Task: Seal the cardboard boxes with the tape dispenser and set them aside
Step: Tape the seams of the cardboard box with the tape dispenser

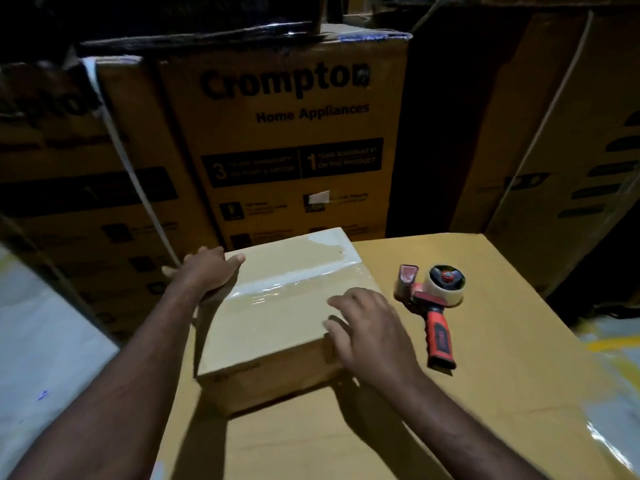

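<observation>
A small cardboard box (277,313) lies on a large carton top (502,393), with a strip of clear tape across its lid. My left hand (206,271) grips the box's far left corner, thumb on the lid and fingers down the side. At the box's near right edge my right hand (367,330) rests with its fingers spread over the lid and the side. The red and black tape dispenser (433,306) lies on its side to the right of the box, handle toward me, untouched by either hand.
Tall printed appliance cartons (294,133) stand stacked close behind the work surface. More cartons (554,133) rise at the right. A pale floor (45,341) shows at the lower left, beyond the carton's left edge.
</observation>
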Available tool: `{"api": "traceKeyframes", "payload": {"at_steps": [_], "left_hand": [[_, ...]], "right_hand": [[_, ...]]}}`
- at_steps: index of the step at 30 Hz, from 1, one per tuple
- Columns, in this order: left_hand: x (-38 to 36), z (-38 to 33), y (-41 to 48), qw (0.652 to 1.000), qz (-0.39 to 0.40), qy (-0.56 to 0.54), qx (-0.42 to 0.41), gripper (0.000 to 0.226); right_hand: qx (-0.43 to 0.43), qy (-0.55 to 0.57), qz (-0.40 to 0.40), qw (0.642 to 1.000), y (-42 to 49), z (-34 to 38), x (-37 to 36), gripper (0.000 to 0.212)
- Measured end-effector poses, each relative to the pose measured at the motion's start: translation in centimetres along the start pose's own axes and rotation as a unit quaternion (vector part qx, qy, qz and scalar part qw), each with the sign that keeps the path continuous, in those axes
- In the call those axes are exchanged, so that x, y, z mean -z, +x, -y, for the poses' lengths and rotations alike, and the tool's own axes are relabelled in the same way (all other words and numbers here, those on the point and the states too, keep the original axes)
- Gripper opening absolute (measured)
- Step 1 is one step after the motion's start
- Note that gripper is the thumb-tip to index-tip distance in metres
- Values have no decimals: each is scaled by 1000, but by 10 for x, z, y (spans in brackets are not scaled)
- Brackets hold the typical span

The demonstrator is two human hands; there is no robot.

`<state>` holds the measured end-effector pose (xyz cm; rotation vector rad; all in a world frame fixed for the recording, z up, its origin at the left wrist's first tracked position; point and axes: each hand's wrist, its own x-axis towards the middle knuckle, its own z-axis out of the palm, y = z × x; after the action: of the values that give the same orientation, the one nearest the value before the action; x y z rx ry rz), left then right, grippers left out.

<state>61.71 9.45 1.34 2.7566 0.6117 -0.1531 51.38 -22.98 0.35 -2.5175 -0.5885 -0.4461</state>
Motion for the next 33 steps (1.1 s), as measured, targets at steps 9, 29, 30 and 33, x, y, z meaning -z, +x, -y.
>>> {"api": "traceKeyframes", "payload": {"at_steps": [9, 29, 30, 33], "left_hand": [[0, 50, -71, 977, -80, -189, 51, 55], [-68, 72, -172, 816, -193, -537, 90, 34], [-69, 71, -171, 807, -196, -548, 95, 30], [-77, 68, -167, 792, -210, -561, 118, 22]], "right_hand": [[80, -17, 177, 981, 62, -29, -14, 40], [205, 8, 192, 960, 10, 118, -45, 24], [220, 0, 187, 957, 15, 123, -47, 27], [241, -13, 187, 952, 26, 139, -55, 27]]}}
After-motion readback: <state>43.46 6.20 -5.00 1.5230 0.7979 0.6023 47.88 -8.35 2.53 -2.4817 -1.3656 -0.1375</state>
